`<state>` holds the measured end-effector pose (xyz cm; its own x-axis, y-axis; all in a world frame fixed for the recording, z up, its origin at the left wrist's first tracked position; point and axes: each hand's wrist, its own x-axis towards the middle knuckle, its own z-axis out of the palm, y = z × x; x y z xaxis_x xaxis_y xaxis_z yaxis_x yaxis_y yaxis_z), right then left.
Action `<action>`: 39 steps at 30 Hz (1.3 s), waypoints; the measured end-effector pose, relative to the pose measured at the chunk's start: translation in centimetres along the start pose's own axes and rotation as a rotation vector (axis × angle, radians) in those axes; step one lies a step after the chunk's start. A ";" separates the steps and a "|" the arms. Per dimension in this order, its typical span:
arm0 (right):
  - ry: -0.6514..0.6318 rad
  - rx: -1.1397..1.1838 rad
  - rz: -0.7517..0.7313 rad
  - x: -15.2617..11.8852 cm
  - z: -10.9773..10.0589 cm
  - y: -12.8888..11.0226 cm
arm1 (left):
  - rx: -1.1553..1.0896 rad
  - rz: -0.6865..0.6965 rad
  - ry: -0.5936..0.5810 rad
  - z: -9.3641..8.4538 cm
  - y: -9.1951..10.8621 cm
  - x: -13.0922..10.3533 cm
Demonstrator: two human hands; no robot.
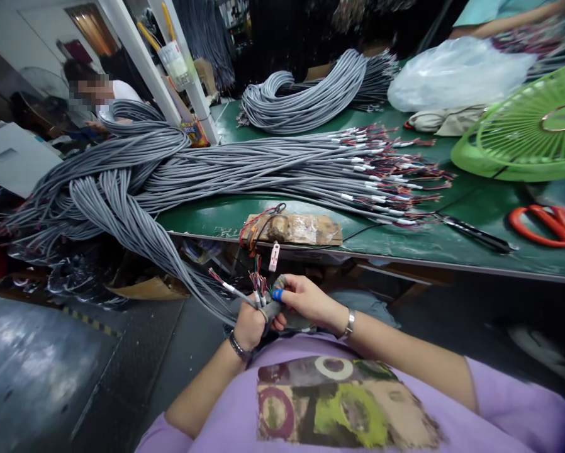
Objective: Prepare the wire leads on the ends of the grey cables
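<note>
Purple shirt nearest, grey cables end in thin multicoloured wires

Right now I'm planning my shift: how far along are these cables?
The bench cables look stripped, their coloured wires exposed. The left hand holds grey cables; the right hand is at their wire ends. That bunch probably remains to finish; how much else is left, I can't tell.

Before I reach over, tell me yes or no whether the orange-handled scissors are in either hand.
No, the scissors lie on the green table, away from both hands.
</note>
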<state>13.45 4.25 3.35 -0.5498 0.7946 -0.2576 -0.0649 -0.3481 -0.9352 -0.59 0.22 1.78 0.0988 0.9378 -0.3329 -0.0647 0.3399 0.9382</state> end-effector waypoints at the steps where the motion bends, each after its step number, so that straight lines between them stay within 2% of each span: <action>1: -0.026 0.018 -0.014 -0.1 0.1 -0.1 | -0.009 -0.029 -0.027 -0.1 0.1 0.1; 5: -0.048 0.057 -0.099 -0.2 0.3 -0.6 | -0.085 -0.022 0.000 -0.1 -0.2 0.3; 9: 0.081 -0.034 -0.133 0.4 -0.1 -0.6 | -0.182 0.105 0.137 0.4 -0.6 0.3; 12: 0.143 -0.054 -0.099 0.8 -0.5 0.0 | -0.240 0.129 0.198 0.7 -0.6 0.3; 22: 0.033 0.025 -0.102 0.4 -0.3 0.2 | -0.379 0.150 0.316 1.0 0.2 0.6; 26: 0.042 0.017 -0.066 0.6 -1.1 0.4 | -0.392 0.141 0.322 0.7 0.5 0.6; 28: 0.035 0.115 -0.022 0.8 -1.8 0.5 | -0.399 0.138 0.320 0.5 0.5 0.6; 33: 0.121 0.415 0.082 2.2 -3.3 -0.4 | -0.399 0.141 0.276 0.6 0.8 0.5; 36: 0.083 0.453 0.133 3.4 -3.3 -1.6 | -0.395 0.143 0.238 0.9 1.4 0.6; 39: 0.059 0.482 0.107 4.4 -2.8 -2.5 | -0.393 0.113 0.195 1.2 1.9 0.8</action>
<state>13.56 10.00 3.87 -0.5273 0.7638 -0.3721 -0.3962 -0.6085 -0.6876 0.51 1.54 3.46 -0.1168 0.9537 -0.2773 -0.4404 0.2006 0.8751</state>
